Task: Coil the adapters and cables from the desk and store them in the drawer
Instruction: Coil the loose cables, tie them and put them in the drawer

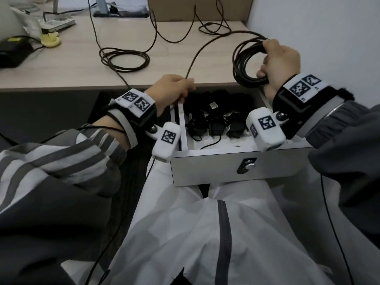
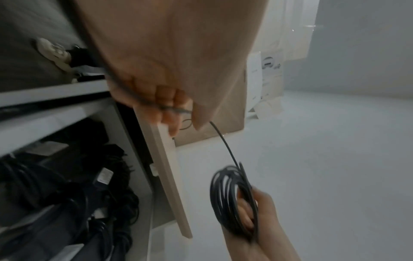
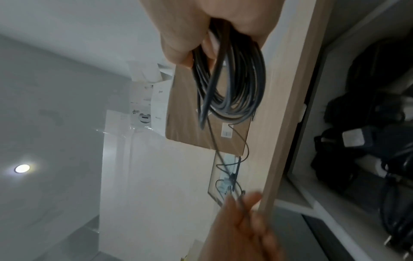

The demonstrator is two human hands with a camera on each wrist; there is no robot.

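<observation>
Currently the right hand's (image 1: 280, 64) fingers (image 1: 261, 74) curl round a bundle of dark loops, the coil (image 1: 245, 62), held over the bench (image 1: 72, 64) edge above the open drawer (image 1: 207, 167). The left hand (image 1: 173, 90) pinches the loose run of the same cable (image 1: 203, 48) between thumb and fingertips, near the bench's front edge. The winding step seems about half done: much cable still trails in slack loops across the bench. The next move probably calls for feeding another length to the coil without snagging. Black adapters (image 1: 214, 118) already lie in the drawer; one carries a small label, unreadable.
</observation>
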